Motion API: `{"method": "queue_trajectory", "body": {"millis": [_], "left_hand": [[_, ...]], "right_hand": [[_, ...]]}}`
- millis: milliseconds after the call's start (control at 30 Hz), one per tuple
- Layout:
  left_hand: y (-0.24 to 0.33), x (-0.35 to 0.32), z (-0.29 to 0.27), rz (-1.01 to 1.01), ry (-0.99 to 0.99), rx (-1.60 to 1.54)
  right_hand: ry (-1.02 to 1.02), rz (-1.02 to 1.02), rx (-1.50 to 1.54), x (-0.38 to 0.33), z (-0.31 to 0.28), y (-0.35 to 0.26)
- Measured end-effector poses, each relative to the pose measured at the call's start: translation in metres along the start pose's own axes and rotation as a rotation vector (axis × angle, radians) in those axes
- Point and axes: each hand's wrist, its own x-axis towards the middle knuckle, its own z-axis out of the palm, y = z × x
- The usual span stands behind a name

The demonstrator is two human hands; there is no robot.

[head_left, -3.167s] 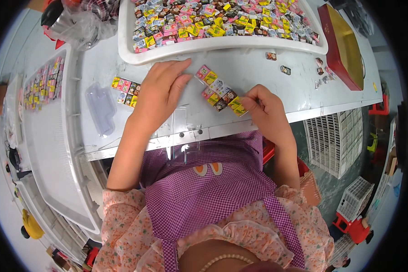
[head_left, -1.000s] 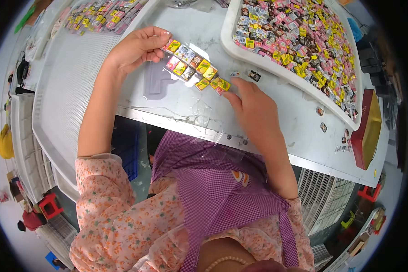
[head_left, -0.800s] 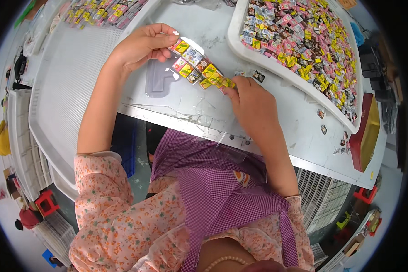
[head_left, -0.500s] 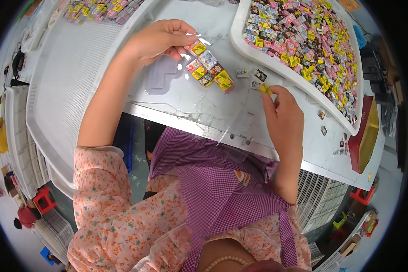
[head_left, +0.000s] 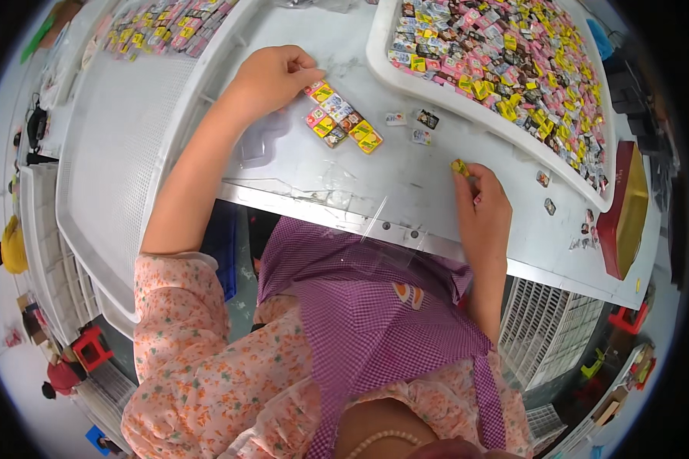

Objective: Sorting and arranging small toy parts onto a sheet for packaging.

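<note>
My left hand (head_left: 277, 80) pinches the upper end of a clustered pack of small printed blocks (head_left: 343, 118), between thumb and fingers. The pack lies slanted over the white table, its blocks yellow, pink, white and dark, in staggered rows. A clear moulded plastic tray (head_left: 262, 142) shows partly from under my left wrist. My right hand (head_left: 484, 203) is closed, with a small yellow block (head_left: 458, 167) between thumb and forefinger at its tip. Loose between the hands are a dark block (head_left: 427, 118) and white blocks (head_left: 420, 136).
A white tray (head_left: 467, 106) heaped with multicoloured blocks fills the far right. On the left stands a perforated white tray (head_left: 107, 138) with rows of blocks at its far end. A red and gold box (head_left: 616, 222) stands at the right table edge, near a few stray blocks (head_left: 550, 206).
My right hand has drawn away from the loose blocks, carrying the yellow one to the right. My left hand keeps hold of the pack. The whole view has shifted slightly.
</note>
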Motion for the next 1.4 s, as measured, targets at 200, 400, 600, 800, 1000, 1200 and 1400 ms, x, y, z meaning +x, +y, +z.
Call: {"method": "queue_trajectory", "body": {"millis": [200, 400, 600, 800, 1000, 1200, 1400], "left_hand": [[-0.004, -0.022, -0.006, 0.252, 0.336, 0.22], [0.041, -0.107, 0.035, 0.591, -0.315, 0.082], [0.034, -0.12, 0.081, 0.913, -0.276, 0.36], [0.052, -0.106, 0.113, 0.784, -0.157, 0.304], [0.072, -0.098, 0.122, 0.629, -0.176, 0.094], [0.07, -0.084, 0.109, 0.875, 0.007, 0.287], [0.055, -0.071, 0.113, 0.868, -0.048, 0.325]], "right_hand": [[0.08, -0.02, -0.068, -0.005, -0.004, 0.002], [0.216, -0.122, -0.362, -0.004, -0.006, 0.021], [0.187, -0.02, -0.207, -0.006, -0.011, 0.021], [0.149, 0.098, -0.006, -0.021, -0.031, 0.003], [0.108, -0.017, 0.011, -0.03, -0.026, -0.006], [0.134, 0.002, -0.047, -0.018, -0.031, 0.0], [0.155, -0.042, -0.117, -0.014, -0.029, 0.003]]}}
